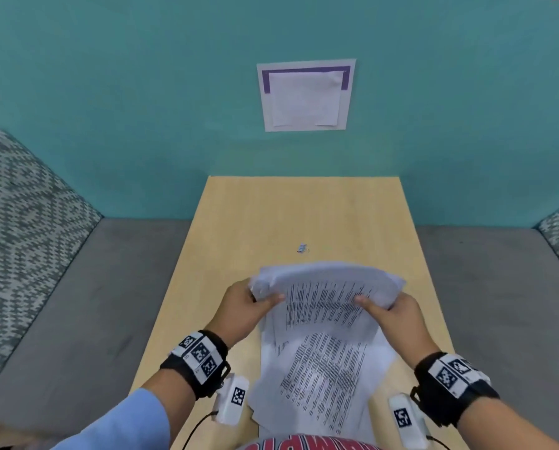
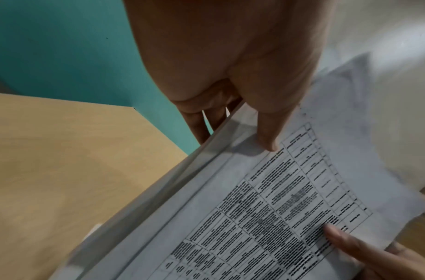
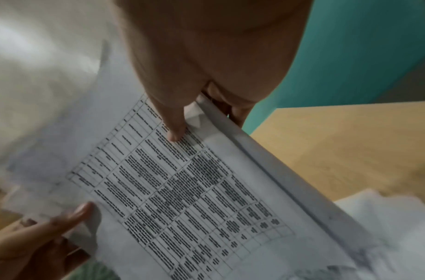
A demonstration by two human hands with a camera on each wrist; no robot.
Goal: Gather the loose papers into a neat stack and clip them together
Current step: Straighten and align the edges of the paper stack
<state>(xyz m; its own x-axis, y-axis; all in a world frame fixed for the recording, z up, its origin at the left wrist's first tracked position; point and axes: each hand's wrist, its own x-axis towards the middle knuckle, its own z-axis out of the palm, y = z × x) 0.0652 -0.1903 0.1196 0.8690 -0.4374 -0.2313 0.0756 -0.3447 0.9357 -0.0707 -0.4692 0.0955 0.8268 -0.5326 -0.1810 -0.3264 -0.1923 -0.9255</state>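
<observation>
Left hand pinches left edge of papers, thumb on top, other fingers under. Bundle held up over table, top edge curling away. More sheets lie crooked below, near body. Small clip sits farther back on table, apart from papers. Right hand pinches right edge same way, thumb on print. Best way, probably: loosen grip a bit, tap bottom edge on table so sides line up. Squeeze too hard, pages bend.
</observation>
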